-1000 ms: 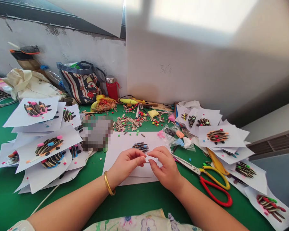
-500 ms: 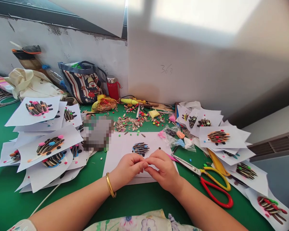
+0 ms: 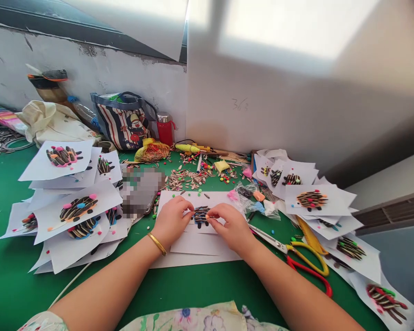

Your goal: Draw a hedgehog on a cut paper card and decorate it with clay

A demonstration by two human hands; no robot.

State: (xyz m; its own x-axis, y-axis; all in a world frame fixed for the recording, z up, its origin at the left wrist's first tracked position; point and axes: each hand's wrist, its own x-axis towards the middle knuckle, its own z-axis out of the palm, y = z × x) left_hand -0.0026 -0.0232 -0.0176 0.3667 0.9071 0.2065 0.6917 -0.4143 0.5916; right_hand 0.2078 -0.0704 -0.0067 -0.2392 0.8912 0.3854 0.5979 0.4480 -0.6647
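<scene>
A hedgehog figure of striped sunflower seeds on blue clay (image 3: 202,214) lies on the white paper (image 3: 196,248) in front of me. Small black dots show along its lower edge. At its left side is my left hand (image 3: 174,221), thumb and forefinger pinched close together; whatever may be between them is too small to name. My right hand (image 3: 230,226) is closed in a pinch over the figure's right end. A tiny orange-tinted spot shows at those fingertips, but I cannot tell whether it is clay or skin. A gold bracelet (image 3: 157,243) circles my left wrist.
Stacks of finished-looking seed pictures (image 3: 77,209) rise at left and more pictures (image 3: 319,198) at right. Large scissors (image 3: 290,248) lie right of my hand. Bagged clay pieces (image 3: 258,202), loose seeds (image 3: 184,178), a blurred dark object (image 3: 141,191) and a red flask (image 3: 164,130) sit beyond.
My hands were together just below the figure; they have parted and moved forward to its two sides. The black dots under it now show. The view has shifted slightly.
</scene>
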